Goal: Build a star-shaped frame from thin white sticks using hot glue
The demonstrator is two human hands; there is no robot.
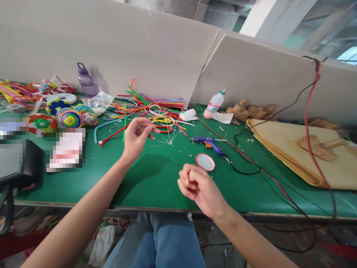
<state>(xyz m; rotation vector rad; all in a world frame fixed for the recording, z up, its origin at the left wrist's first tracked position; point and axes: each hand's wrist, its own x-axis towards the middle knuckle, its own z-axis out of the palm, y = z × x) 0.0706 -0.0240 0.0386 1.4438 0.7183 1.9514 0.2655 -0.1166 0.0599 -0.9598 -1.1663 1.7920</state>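
Note:
My left hand [137,137] hovers over the green table with thumb and fingers drawn together in a pinch; what is in it, if anything, is too small to make out. Just right of its fingertips, thin pale strands [170,142] spread from a small whitish knot. My right hand [199,186] is curled closed near the table's front edge, and its fingers hide whatever might be inside. Beyond it lies a round white lid with a red rim [205,162]. A blue glue gun [209,142] rests on its side past the lid.
Colourful pipe cleaners [156,104] are heaped at the back. A purple bottle [87,82] and pompom-like decorations [69,118] stand left. At right are a pink-and-white bottle [214,105], folded brown paper [290,149] and a hanging red cable [308,100].

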